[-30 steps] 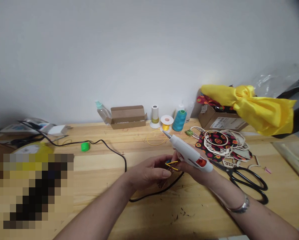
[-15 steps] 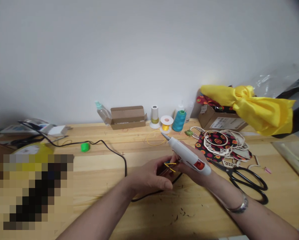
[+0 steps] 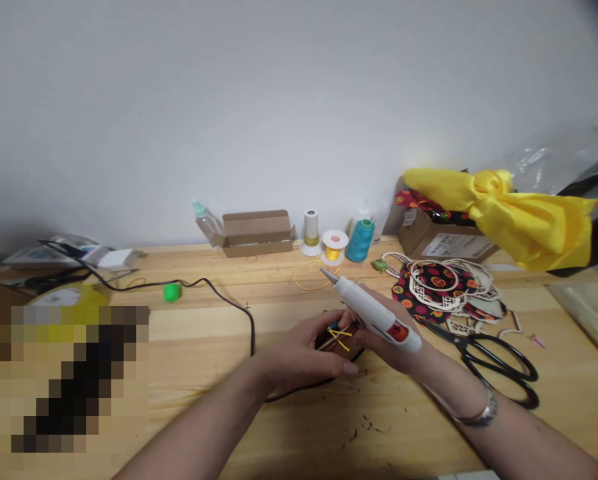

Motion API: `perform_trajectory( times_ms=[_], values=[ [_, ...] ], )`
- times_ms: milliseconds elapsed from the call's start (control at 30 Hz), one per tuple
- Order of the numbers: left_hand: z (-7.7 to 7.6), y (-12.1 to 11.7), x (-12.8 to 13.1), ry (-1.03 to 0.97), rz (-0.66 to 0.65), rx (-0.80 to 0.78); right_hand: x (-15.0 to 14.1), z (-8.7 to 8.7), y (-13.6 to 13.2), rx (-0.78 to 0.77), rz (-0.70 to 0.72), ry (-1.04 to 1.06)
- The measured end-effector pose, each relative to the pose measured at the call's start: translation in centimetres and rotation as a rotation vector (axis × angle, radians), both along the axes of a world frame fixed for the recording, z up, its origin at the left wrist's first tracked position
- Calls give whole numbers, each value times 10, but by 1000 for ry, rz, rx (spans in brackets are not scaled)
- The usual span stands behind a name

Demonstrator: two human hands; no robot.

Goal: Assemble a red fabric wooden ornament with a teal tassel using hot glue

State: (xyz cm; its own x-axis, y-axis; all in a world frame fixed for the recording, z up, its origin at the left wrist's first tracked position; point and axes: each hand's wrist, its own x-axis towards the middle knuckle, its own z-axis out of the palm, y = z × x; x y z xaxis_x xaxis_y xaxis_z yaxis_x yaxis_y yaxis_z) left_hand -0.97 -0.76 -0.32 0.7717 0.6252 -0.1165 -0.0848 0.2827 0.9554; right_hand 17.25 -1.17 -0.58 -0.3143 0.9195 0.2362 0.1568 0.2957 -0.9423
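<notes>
My right hand (image 3: 399,350) grips a white glue gun (image 3: 371,311) with an orange trigger, its nozzle pointing up and away to the left. My left hand (image 3: 303,350) is closed on a small dark piece wrapped in yellow thread (image 3: 339,335), held just under the gun between both hands. A silver bracelet (image 3: 479,413) sits on my right wrist. The gun's black cord (image 3: 251,327) trails left across the wooden table (image 3: 189,353).
Black scissors (image 3: 499,363) lie to the right beside patterned fabric and cut wooden rings (image 3: 443,283). Thread spools (image 3: 359,240), a small cardboard box (image 3: 256,233), a green cap (image 3: 171,291) and a yellow cloth bundle (image 3: 519,213) stand behind. A blurred patch covers the left front.
The glue gun has tipped slightly left and lower. My left hand has shifted a little to the right, turning the thread-wrapped piece.
</notes>
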Motion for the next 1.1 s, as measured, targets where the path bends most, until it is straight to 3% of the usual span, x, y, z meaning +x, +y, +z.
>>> perform_trajectory(
  times_ms=[400, 833, 967, 1100],
  values=[
    [5, 2, 2, 60, 38, 99, 2, 0, -1, -31, 22, -32],
    [7, 5, 0, 148, -6, 198, -1, 4, -2, -19, 34, 9],
    [6, 5, -1, 228, 36, 273, -1, 0, -1, -31, 65, 34],
    [4, 9, -4, 300, 93, 416, 4, -1, 2, 77, 37, -11]
  ],
)
